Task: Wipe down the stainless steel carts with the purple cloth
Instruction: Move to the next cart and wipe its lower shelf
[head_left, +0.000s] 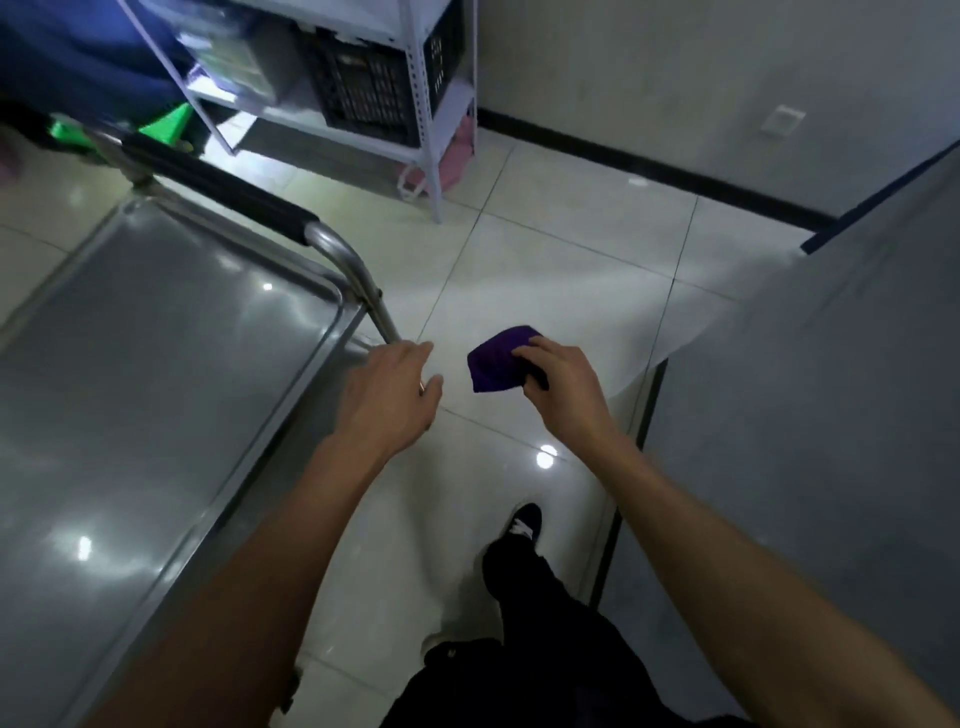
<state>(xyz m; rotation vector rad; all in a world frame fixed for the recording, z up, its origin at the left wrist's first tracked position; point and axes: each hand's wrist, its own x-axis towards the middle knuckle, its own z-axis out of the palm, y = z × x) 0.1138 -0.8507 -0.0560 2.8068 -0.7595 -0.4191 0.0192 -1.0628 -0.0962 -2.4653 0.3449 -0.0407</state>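
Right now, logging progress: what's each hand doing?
Left hand: gripping the cart handle post.
Right hand: holding the purple cloth.

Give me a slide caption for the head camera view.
Left hand grips the steel cart frame; right hand holds the purple cloth.

Cart (156, 364) left; shelving (415, 130) ahead; wall (675, 78) behind it.

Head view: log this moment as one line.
left hand: grips steel cart's handle post | right hand: holds folded purple cloth above tiled floor, off cart | wiping: not underway
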